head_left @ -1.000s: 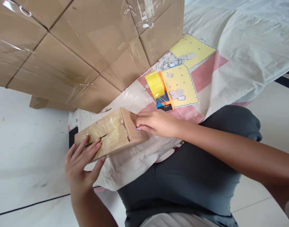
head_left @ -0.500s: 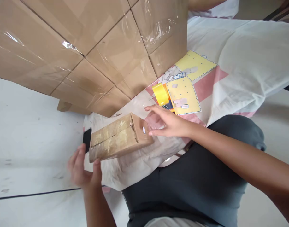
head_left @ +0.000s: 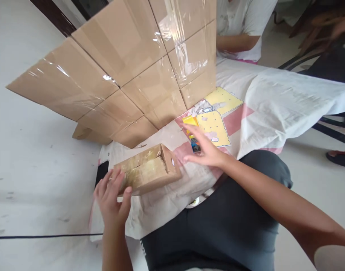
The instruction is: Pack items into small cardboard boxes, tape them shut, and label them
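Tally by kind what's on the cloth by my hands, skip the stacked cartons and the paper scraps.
Small brown cardboard box: 1
Tape dispenser with yellow roll: 1
Yellow sticker sheets: 2
Black flat object: 1
Total: 5

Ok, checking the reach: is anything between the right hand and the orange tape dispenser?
Nothing visible. The right hand overlaps the orange tape dispenser with its yellow roll; the brown cardboard box lies aside, held by the left hand.

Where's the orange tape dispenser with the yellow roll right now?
The orange tape dispenser lies right of centre in the head view, on the white cloth between the stacked cardboard boxes and a yellow sticker sheet, partly behind the fingers of the right hand.
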A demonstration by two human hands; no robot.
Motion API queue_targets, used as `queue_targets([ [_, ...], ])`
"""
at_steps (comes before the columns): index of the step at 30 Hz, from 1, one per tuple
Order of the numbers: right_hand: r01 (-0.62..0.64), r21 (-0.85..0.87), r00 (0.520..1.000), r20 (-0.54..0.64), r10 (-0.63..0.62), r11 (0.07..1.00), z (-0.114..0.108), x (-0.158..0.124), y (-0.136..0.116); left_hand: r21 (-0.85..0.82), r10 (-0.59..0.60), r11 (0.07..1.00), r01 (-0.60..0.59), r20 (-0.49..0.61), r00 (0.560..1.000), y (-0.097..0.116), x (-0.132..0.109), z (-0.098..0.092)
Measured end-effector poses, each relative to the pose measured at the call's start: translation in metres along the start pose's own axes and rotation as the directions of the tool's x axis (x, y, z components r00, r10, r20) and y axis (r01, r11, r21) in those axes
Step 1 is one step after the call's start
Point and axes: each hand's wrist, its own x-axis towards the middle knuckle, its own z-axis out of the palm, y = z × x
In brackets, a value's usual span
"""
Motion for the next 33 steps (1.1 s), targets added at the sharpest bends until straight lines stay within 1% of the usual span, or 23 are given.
queue_targets([
  [1, -0.037, -0.057, 0.992, -0.124, 0.03, 0.998, -0.006, 0.001, 0.004, 0.027, 0.052, 0.998, -0.053, 0.034, 0.998, 0.003, 0.003, 0.0],
  [2, -0.093, -0.106, 0.968, -0.242, 0.065, 0.99, -0.011, 0.002, 0.01, 0.049, 0.101, 0.993, -0.105, 0.066, 0.993, 0.006, 0.006, 0.0],
  [3, -0.168, -0.131, 0.933, -0.342, 0.115, 0.977, -0.013, 0.003, 0.018, 0.067, 0.136, 0.987, -0.143, 0.1, 0.986, 0.009, 0.009, 0.0],
  [4, -0.259, -0.117, 0.889, -0.417, 0.189, 0.959, -0.013, 0.004, 0.027, 0.082, 0.148, 0.983, -0.162, 0.152, 0.977, 0.012, 0.012, 0.0],
  [5, -0.358, -0.063, 0.84, -0.457, 0.292, 0.932, -0.013, 0.005, 0.037, 0.094, 0.146, 0.982, -0.166, 0.192, 0.971, 0.014, 0.014, 0.0],
  [6, -0.453, 0.018, 0.788, -0.459, 0.41, 0.891, -0.011, 0.006, 0.048, 0.101, 0.138, 0.981, -0.163, 0.218, 0.966, 0.017, 0.016, 0.0],
  [7, -0.529, 0.109, 0.743, -0.419, 0.521, 0.842, -0.009, 0.007, 0.057, 0.107, 0.127, 0.982, -0.155, 0.225, 0.966, 0.019, 0.017, 0.0],
  [8, -0.576, 0.19, 0.718, -0.347, 0.603, 0.795, -0.007, 0.009, 0.065, 0.112, 0.112, 0.984, -0.139, 0.22, 0.969, 0.02, 0.018, 0.001],
  [9, -0.596, 0.243, 0.721, -0.257, 0.644, 0.765, -0.004, 0.01, 0.071, 0.113, 0.095, 0.986, -0.121, 0.216, 0.972, 0.022, 0.018, 0.001],
  [10, -0.59, 0.254, 0.753, -0.171, 0.636, 0.767, -0.002, 0.011, 0.075, 0.112, 0.074, 0.989, -0.1, 0.217, 0.973, 0.023, 0.018, 0.001],
  [12, -0.513, 0.189, 0.845, -0.061, 0.531, 0.838, 0.001, 0.013, 0.076, 0.102, 0.017, 0.994, -0.044, 0.25, 0.968, 0.025, 0.017, 0.002],
  [13, -0.463, 0.136, 0.881, -0.041, 0.472, 0.876, 0.002, 0.013, 0.073, 0.096, -0.012, 0.995, -0.015, 0.276, 0.961, 0.026, 0.016, 0.002],
  [15, -0.38, 0.038, 0.923, -0.051, 0.381, 0.924, 0.003, 0.013, 0.065, 0.09, -0.046, 0.996, 0.02, 0.294, 0.955, 0.027, 0.017, 0.002],
  [16, -0.346, 0.01, 0.936, -0.059, 0.346, 0.938, 0.003, 0.013, 0.059, 0.091, -0.045, 0.996, 0.022, 0.268, 0.962, 0.029, 0.018, 0.003],
  [18, -0.286, -0.029, 0.957, -0.063, 0.283, 0.958, 0.001, 0.013, 0.046, 0.08, -0.001, 0.997, -0.012, 0.155, 0.988, 0.038, 0.025, 0.004],
  [19, -0.257, -0.027, 0.964, -0.073, 0.255, 0.966, -0.001, 0.012, 0.039, 0.054, 0.038, 0.998, -0.042, 0.082, 0.996, 0.046, 0.029, 0.005],
  [21, -0.217, 0.025, 0.967, -0.127, 0.219, 0.976, -0.004, 0.009, 0.023, -0.047, 0.113, 0.992, -0.115, -0.037, 0.993, 0.071, 0.039, 0.011],
  [23, -0.195, 0.089, 0.957, -0.199, 0.209, 0.977, -0.006, 0.005, 0.006, -0.178, 0.145, 0.971, -0.157, -0.08, 0.986, 0.106, 0.046, 0.02],
  [25, -0.199, 0.184, 0.937, -0.251, 0.242, 0.963, -0.007, -0.001, -0.01, -0.258, 0.097, 0.96, -0.106, -0.048, 0.994, 0.142, 0.048, 0.032],
  [27, -0.207, 0.321, 0.917, -0.266, 0.297, 0.924, -0.008, -0.005, -0.021, -0.288, -0.02, 0.958, 0.019, -0.001, 1.0, 0.172, 0.045, 0.044],
  [28, -0.203, 0.391, 0.907, -0.27, 0.323, 0.898, -0.009, -0.007, -0.025, -0.31, -0.084, 0.947, 0.088, 0.026, 0.996, 0.182, 0.043, 0.049],
  [30, -0.179, 0.451, 0.898, -0.287, 0.332, 0.874, -0.013, -0.01, -0.028, -0.387, -0.181, 0.9, 0.202, 0.089, 0.979, 0.193, 0.04, 0.058],
  [33, -0.117, 0.409, 0.918, -0.303, 0.255, 0.905, -0.021, -0.012, -0.025, -0.546, -0.211, 0.787, 0.287, 0.2, 0.957, 0.192, 0.041, 0.069],
])
